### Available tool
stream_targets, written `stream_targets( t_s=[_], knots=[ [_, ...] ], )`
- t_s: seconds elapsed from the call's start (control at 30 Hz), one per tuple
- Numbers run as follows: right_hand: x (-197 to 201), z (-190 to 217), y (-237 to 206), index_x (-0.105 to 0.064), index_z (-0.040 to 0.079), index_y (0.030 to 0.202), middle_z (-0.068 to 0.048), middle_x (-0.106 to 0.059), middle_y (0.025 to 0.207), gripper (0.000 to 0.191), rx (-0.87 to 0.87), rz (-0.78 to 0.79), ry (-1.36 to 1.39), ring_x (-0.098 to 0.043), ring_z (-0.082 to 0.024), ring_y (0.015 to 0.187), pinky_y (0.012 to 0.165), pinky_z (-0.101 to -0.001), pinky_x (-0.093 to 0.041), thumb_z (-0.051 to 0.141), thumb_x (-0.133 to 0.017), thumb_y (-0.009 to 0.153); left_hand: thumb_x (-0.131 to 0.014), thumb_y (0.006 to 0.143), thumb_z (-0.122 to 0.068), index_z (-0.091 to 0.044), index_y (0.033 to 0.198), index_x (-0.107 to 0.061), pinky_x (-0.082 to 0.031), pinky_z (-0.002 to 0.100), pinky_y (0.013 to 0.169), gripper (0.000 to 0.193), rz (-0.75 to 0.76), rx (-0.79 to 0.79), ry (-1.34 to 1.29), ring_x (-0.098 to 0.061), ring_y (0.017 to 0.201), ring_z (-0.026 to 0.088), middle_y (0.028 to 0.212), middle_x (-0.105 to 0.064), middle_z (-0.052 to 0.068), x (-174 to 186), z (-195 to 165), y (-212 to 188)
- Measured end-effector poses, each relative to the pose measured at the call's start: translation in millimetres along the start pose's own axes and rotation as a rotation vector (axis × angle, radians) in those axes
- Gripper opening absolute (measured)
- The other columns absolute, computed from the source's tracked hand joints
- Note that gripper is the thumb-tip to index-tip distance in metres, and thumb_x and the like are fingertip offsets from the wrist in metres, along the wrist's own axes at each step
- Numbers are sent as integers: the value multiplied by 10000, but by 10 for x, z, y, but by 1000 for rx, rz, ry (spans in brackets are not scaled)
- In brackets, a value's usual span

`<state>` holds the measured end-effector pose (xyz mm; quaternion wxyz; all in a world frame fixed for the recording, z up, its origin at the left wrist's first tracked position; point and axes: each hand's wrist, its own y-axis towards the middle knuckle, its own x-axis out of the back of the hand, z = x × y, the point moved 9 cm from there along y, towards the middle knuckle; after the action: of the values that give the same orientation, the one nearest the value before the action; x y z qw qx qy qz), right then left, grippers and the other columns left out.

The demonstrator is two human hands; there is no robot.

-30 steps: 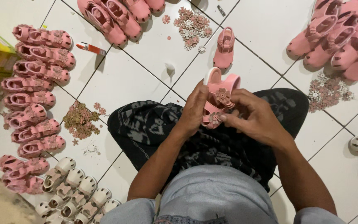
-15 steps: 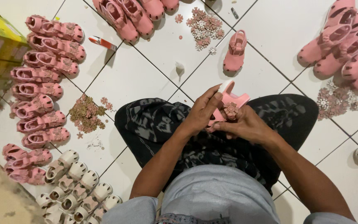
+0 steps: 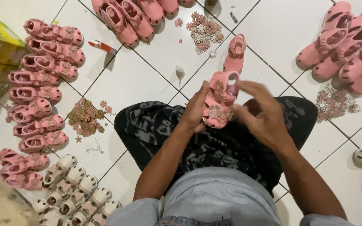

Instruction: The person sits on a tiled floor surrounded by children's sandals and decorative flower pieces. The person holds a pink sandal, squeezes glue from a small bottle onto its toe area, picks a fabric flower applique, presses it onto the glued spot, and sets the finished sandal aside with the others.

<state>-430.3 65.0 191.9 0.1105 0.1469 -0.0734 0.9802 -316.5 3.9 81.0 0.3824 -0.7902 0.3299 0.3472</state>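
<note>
My left hand [image 3: 195, 111] grips a small pink sandal [image 3: 218, 100] by its side, upper facing me, above my lap of dark patterned cloth [image 3: 168, 129]. Flower decorations sit on the sandal's front and strap. My right hand [image 3: 260, 113] hovers just right of the sandal, fingers curled and blurred, thumb and forefinger near its heel strap; whether it pinches anything I cannot tell. A single pink sandal [image 3: 235, 52] lies on the white tile floor beyond my hands.
A column of pink sandals [image 3: 42, 83] runs down the left, white sandals [image 3: 72, 188] at lower left, more pink ones at top [image 3: 126, 16] and right [image 3: 348, 46]. Piles of flower decorations [image 3: 84, 119], [image 3: 204, 29], [image 3: 336, 102] lie around. A small tube [image 3: 102, 46] rests on the tiles.
Both hands were pressed together on the sandal's front. Now my right hand has lifted off to the right and the sandal is turned up in my left hand.
</note>
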Motion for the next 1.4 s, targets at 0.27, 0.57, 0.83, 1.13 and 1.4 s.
stream_targets(
  t_s=[0.27,0.57,0.83,1.13,1.4],
  knots=[
    [-271,310,-247,-745,92,1248,-55,-674,899,347,268,-101,-341,-633,-118,712,634,-271,-516,88,-792,904,-330,1145,-521,16,1423,-501,-643,348,791,629,38,-66,-79,-725,961,216,1159,-685,160,-60,-90,-67],
    [-303,-137,-136,-727,15,1075,-2,-629,853,210,-56,54,-11,-544,-59,702,619,-220,-468,91,-780,887,-341,1136,-471,61,1339,-541,-639,357,819,604,-73,-119,65,-735,957,232,1158,-695,201,62,-38,-68],
    [-336,-157,-88,-710,20,1038,24,-664,823,162,-13,68,-93,-568,-33,679,593,-202,-474,83,-739,892,-345,1122,-466,53,1328,-530,-649,334,751,589,-73,-110,128,-730,915,226,1135,-688,196,123,-55,-70],
    [-492,-281,-85,-616,17,1087,-41,-618,668,194,-40,150,-236,-603,-104,585,581,-287,-502,115,-681,932,-406,1121,-481,48,1383,-530,-623,319,846,603,-162,-164,272,-709,1001,192,1196,-668,169,256,-83,-71],
    [-526,-541,-172,-489,30,1091,-66,-670,789,156,43,129,-121,-649,-132,625,579,-289,-513,72,-603,992,-331,1108,-515,45,1348,-552,-640,378,822,648,-94,19,80,-731,969,244,1169,-691,195,330,117,-70]
  ],
)
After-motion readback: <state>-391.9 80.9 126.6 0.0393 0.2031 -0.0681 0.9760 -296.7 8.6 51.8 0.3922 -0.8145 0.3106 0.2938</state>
